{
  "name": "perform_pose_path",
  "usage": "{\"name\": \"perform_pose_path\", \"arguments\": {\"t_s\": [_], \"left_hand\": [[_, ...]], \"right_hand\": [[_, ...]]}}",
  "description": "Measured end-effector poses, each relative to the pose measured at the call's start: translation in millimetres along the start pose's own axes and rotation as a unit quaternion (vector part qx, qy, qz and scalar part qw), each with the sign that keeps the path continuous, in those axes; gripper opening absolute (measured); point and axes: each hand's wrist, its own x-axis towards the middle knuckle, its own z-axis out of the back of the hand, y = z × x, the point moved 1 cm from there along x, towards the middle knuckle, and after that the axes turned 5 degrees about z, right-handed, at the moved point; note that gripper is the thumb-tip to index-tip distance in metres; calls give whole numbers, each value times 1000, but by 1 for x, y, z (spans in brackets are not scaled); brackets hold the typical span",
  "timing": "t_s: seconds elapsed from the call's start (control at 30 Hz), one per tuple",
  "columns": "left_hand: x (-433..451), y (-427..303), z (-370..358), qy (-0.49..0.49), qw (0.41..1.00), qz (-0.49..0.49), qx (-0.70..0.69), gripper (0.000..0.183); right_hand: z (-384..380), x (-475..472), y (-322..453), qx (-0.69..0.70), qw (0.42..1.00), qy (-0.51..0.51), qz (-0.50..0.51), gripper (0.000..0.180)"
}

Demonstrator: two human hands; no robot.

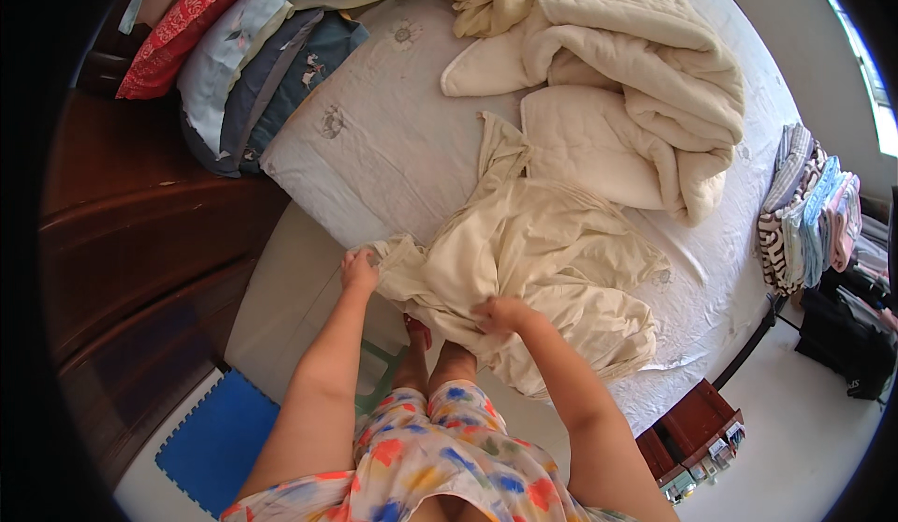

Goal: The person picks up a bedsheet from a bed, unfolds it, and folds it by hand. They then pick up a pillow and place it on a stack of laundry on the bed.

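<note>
A crumpled cream fabric cover (540, 241) lies over the near edge of the bed, part of it hanging down towards my legs. At its left corner my left hand (360, 270) has its fingers closed on the cloth. My right hand (501, 315) is on the cover's near side, blurred, and whether it grips a fold cannot be made out. Just beyond the cover a thick cream quilt (631, 101) is loosely folded in a heap. Both rest on a pale bed sheet (379, 108) with grey flower prints.
Pillows (245, 52) and a red cushion (203, 24) line the dark wooden headboard (140, 164) at left. A blue foam mat (217, 445) and a green stool (382, 375) are on the floor. Folded textiles (807, 213) and a small wooden cabinet (701, 417) stand at right.
</note>
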Motion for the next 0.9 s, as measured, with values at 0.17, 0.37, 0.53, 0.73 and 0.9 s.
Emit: {"name": "perform_pose_path", "arguments": {"t_s": [0.17,0.37,0.53,0.73,0.9], "left_hand": [[8,-37,2,25,993,-86,-72,48],[-8,-91,-36,60,985,-163,-13,57],[-11,-76,-49,236,958,-155,46,44],[-3,-56,-39,184,968,-169,42,38],[25,-64,-37,20,987,-121,-104,36]], "right_hand": [[39,21,-8,33,956,-287,-50,14],[138,42,-15,13,897,-428,-114,73],[105,31,-63,-27,956,-111,-269,59],[24,-140,-187,25,788,-385,-480,41],[-7,-291,-206,4,586,-590,-556,23]]}}
